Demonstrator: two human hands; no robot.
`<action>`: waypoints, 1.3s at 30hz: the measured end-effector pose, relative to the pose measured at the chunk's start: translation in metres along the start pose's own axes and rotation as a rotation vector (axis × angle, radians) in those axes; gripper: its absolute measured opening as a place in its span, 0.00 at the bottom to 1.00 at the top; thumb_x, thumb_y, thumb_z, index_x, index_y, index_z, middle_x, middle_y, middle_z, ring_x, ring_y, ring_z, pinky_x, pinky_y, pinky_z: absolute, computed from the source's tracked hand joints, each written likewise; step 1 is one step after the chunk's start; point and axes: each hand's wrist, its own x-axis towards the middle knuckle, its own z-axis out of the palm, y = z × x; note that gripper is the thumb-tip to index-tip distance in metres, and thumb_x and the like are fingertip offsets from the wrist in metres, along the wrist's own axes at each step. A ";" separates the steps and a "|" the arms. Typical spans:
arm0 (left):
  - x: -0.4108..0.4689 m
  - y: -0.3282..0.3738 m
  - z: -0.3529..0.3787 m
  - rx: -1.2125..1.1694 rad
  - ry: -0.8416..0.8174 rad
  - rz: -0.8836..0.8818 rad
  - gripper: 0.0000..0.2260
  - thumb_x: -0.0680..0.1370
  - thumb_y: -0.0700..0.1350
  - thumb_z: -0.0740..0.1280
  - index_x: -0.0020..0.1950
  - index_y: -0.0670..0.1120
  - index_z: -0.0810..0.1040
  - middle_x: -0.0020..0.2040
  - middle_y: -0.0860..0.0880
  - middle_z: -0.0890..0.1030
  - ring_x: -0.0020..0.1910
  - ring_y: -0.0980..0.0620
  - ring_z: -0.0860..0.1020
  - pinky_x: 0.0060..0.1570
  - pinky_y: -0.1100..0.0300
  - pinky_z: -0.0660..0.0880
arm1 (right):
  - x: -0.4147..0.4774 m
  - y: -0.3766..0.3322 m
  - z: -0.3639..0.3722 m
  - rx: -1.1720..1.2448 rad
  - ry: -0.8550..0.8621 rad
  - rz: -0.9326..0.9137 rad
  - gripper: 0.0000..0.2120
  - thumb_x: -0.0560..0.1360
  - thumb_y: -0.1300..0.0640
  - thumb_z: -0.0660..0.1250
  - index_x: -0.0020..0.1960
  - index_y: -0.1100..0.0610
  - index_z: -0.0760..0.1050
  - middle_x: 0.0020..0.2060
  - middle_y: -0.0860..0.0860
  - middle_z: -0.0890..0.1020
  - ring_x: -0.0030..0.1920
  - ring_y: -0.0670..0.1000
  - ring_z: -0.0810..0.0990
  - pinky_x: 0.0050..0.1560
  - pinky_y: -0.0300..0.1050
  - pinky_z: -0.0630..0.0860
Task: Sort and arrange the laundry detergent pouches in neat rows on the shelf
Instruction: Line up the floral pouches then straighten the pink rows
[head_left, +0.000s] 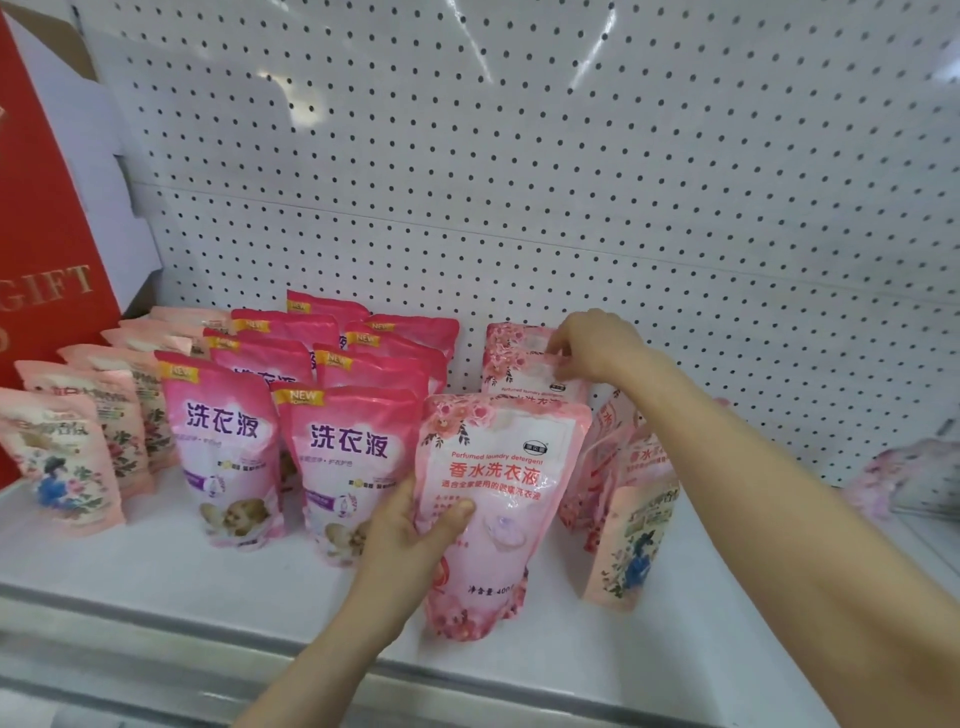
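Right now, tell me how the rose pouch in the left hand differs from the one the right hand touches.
The front rose pouch sits forward on the shelf; the rear rose pouch stands by the pegboard. The front one shows almost fully; the rear one is half hidden behind it. The left hand grips the front one's side; the right hand pinches the rear one's top. Both share a pink rose print.
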 end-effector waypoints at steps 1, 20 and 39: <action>0.000 -0.001 0.001 -0.003 0.000 0.004 0.13 0.75 0.36 0.69 0.56 0.51 0.79 0.49 0.56 0.85 0.50 0.58 0.83 0.44 0.68 0.78 | -0.008 0.000 -0.009 0.073 0.050 -0.009 0.08 0.73 0.50 0.72 0.53 0.48 0.82 0.46 0.48 0.84 0.47 0.52 0.81 0.49 0.46 0.79; 0.003 -0.053 0.014 0.408 -0.053 0.219 0.33 0.74 0.46 0.73 0.75 0.53 0.62 0.67 0.60 0.70 0.65 0.63 0.71 0.61 0.69 0.67 | -0.089 -0.029 0.003 0.479 0.137 -0.101 0.24 0.75 0.55 0.72 0.27 0.53 0.62 0.24 0.47 0.64 0.27 0.47 0.61 0.32 0.44 0.60; 0.023 -0.055 0.040 0.488 -0.174 0.236 0.15 0.75 0.42 0.71 0.61 0.51 0.77 0.57 0.54 0.78 0.52 0.61 0.78 0.51 0.74 0.71 | -0.164 0.085 0.026 0.609 0.632 0.335 0.16 0.76 0.67 0.61 0.52 0.49 0.81 0.44 0.45 0.85 0.49 0.45 0.82 0.55 0.47 0.78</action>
